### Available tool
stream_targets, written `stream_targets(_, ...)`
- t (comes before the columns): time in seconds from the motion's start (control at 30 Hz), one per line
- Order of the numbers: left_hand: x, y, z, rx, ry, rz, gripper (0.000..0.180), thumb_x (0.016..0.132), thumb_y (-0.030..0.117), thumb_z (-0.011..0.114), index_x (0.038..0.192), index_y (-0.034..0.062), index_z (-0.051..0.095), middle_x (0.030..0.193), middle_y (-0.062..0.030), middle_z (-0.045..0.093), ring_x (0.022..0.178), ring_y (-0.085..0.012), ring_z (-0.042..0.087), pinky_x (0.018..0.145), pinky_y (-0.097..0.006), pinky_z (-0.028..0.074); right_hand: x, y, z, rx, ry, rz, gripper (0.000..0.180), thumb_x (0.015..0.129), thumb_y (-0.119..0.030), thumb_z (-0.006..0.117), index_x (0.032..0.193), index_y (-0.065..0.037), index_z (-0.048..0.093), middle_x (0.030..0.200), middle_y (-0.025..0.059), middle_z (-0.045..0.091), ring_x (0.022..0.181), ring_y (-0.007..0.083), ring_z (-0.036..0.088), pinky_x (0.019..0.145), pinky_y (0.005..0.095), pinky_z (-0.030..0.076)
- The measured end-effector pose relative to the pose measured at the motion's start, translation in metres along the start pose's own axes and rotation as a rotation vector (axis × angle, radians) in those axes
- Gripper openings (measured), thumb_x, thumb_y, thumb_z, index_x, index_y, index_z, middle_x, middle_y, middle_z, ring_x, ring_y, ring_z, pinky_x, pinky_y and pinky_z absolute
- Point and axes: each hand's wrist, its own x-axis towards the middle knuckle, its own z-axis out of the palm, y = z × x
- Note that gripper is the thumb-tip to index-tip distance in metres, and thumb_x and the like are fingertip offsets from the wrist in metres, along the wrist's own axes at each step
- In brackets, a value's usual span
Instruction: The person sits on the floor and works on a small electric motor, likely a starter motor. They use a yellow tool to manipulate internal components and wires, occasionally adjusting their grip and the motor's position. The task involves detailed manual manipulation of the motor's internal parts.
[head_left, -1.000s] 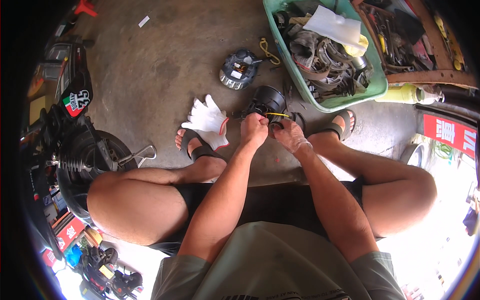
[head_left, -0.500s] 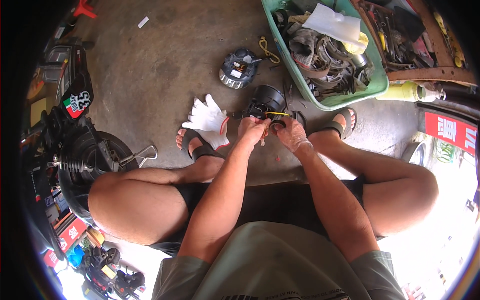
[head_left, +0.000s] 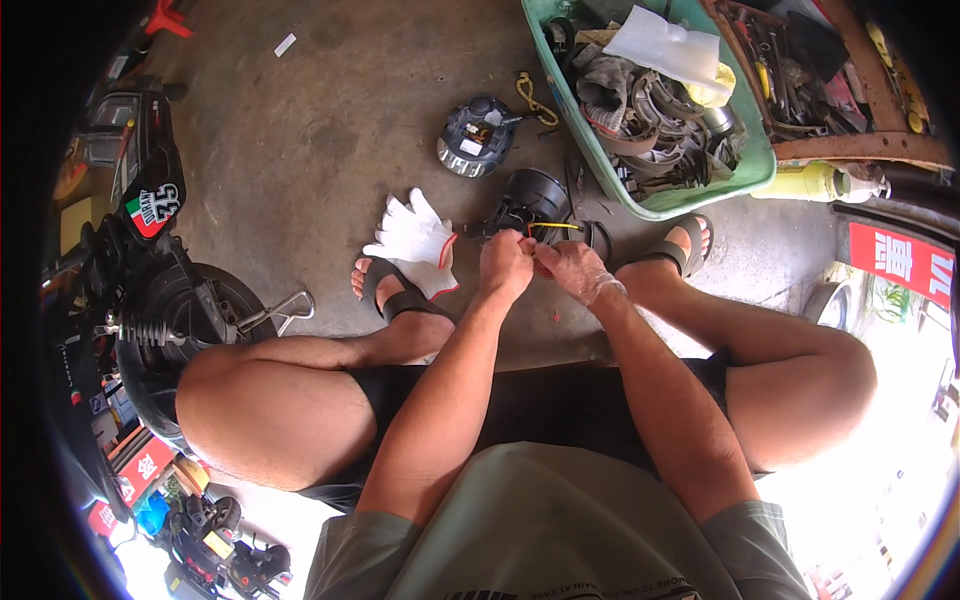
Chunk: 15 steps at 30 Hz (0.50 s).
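Both hands, left hand and right hand, fingers pinched on thin wires from black housing; hard pull risks tearing a wire loose.

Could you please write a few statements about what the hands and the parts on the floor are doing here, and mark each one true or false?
1. Both hands, the left hand and the right hand, meet over thin coloured wires at a black round housing. True.
2. The white work gloves are worn on the hands. False: they lie on the concrete floor by the left foot.
3. The green plastic tub holds mixed metal parts and rags. True.
4. The grey round unit sits inside the tub. False: it lies on the floor beside it.
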Motion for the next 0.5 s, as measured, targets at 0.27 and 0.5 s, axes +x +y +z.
stream_targets(0.27,0.000,-0.015,0.010,-0.041,0.078,0.142,0.018,0.085,0.021,0.067,0.086,0.0028,0.068,0.076,-0.0153,0.068,0.070,-0.0283,0.067,0.062,-0.038,0.051,0.006,0.016,0.016,-0.070,0.054,-0.007,0.022,0.084,-0.027,0.059,0.086,-0.006,0.067,0.092,0.0178,0.066,0.085,0.0379,0.065,0.072,0.0447,0.053)
stream_targets(0.5,0.003,-0.014,0.004,-0.610,-0.236,-0.289,0.021,0.086,0.017,0.068,0.071,0.0019,0.066,0.056,-0.0021,0.057,0.040,-0.0099,0.049,0.036,-0.027,0.040,0.008,0.021,0.027,0.255,0.062,0.311,0.027,0.083,-0.028,0.054,0.092,-0.007,0.069,0.096,0.0207,0.066,0.090,0.0390,0.063,0.081,0.0442,0.050)
